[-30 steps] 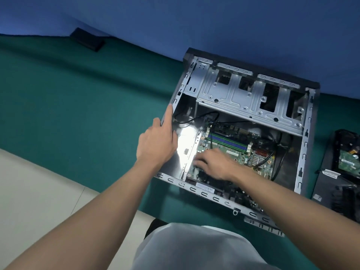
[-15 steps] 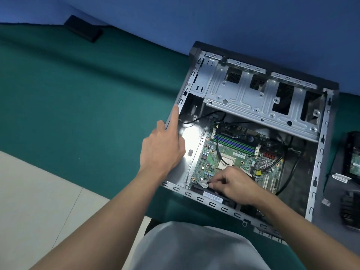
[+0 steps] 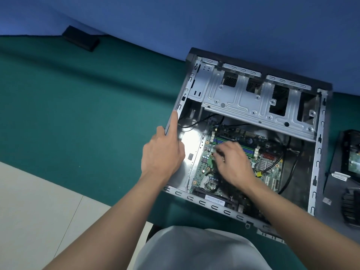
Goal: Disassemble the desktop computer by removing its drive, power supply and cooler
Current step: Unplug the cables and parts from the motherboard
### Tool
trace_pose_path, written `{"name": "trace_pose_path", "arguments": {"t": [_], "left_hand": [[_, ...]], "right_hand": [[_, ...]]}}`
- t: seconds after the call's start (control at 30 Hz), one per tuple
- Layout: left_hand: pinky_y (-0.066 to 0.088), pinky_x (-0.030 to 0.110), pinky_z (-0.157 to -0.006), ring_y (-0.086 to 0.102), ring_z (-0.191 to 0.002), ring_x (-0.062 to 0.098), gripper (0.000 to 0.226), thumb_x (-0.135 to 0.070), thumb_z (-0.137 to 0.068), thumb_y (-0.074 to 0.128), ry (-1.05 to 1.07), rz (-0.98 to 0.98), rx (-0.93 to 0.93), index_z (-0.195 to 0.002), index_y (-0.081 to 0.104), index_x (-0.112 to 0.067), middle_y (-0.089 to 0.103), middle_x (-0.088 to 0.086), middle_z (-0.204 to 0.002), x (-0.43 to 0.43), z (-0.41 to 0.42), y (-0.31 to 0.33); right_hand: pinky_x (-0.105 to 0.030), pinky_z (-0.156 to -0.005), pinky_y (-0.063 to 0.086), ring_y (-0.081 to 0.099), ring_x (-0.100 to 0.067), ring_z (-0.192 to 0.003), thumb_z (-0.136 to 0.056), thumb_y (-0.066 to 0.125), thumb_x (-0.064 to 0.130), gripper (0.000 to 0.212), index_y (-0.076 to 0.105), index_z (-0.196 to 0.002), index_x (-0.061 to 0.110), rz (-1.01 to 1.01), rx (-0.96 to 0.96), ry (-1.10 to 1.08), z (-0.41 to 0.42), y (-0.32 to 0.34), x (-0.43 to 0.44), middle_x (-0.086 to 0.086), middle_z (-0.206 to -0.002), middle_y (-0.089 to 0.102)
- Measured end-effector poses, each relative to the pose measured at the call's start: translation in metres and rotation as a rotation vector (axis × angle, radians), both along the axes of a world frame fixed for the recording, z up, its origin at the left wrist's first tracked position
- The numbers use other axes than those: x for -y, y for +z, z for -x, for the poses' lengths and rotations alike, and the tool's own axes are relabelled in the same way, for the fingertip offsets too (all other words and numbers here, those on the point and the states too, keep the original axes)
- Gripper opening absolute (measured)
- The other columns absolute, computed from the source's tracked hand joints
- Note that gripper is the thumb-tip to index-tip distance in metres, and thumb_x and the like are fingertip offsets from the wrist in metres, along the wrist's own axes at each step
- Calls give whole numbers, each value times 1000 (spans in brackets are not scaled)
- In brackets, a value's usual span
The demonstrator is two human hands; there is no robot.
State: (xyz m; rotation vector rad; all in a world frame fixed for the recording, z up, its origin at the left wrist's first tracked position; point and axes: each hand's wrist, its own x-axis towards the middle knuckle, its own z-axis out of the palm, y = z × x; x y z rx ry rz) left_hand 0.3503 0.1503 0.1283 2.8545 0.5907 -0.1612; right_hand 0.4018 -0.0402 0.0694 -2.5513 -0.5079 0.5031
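Counter (image 3: 78, 114) on the far left is green cloth with only a small black box (image 3: 80, 40) way back by the blue wall, so that's the side with room to swing stuff out. Left hand (image 3: 162, 154) braces the computer case (image 3: 319, 152) at its left wall, with the index finger laid straight along the rim and the thumb on the outside. Inside, the motherboard (image 3: 206, 168) lies bare, and that's where the change is. Half a second ago the right hand (image 3: 233, 164) was pinching at something by the board's near edge. Now it's hopped up to the middle next to the blue memory slots, fingers bent down onto the board. It's motion-blurred, so I can't tell if it's pinching a plug or just feeling around. My guess is mop-up on loose cables, since no cooler sits on the board. Drive cage (image 3: 243, 102) overhangs the far side and black cables loop by the right wall, so the way out is straight up. Further right, the pulled hard drive (image 3: 352, 158) and a dark finned block (image 3: 350, 207), probably the cooler, lie beside the case on a grey panel (image 3: 331, 213). Power supply: can't spot it.
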Motion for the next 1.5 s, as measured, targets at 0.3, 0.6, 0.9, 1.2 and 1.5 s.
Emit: {"name": "trace_pose_path", "arguments": {"t": [0.3, 0.6, 0.9, 1.2, 1.5], "left_hand": [[35, 34, -51, 45, -60, 24, 74, -28, -93, 46, 10, 15, 0, -147, -5, -32, 38, 5, -87, -1, 0, 0], [34, 34, -52, 46, -62, 24, 75, -30, -94, 44, 16, 33, -4, -146, -10, -32, 40, 7, -88, -1, -1, -2], [35, 33, -52, 46, -62, 24, 75, -31, -93, 43, 8, 30, -21, -147, -9, -30, 40, 7, -88, -2, -1, -2], [45, 34, -53, 49, -61, 23, 76, -30, -93, 43, 7, 62, -23, -148, -9, -30, 42, 6, -85, -2, -2, -2], [44, 34, -49, 49, -58, 22, 76, -30, -92, 47, 10, 39, -10, -148, -4, -29, 46, 8, -85, -2, -1, 2]], "right_hand": [[-26, -48, 38, 52, -13, -58, -104, 28, 32, 28, 51, -105, 16, 392, -9, 111, -69, -1, -25, 1, -73, 55], [-28, -77, 50, 59, -19, -81, -103, 33, 20, 29, 58, -101, 8, 314, -305, 117, -101, -19, -39, -11, -104, 64], [-25, -55, 42, 49, -14, -57, -101, 34, 17, 31, 49, -74, 18, 305, -258, 157, -107, -27, -39, -1, -69, 51], [-38, -104, 39, 51, -32, -119, -103, 31, 22, 37, 51, -130, 7, 380, -429, 109, -115, -19, -32, -15, -131, 54], [-27, -57, 42, 63, -20, -72, -101, 42, 34, 25, 60, -108, 17, 370, -81, 3, -69, -4, -5, -3, -83, 64]]}}
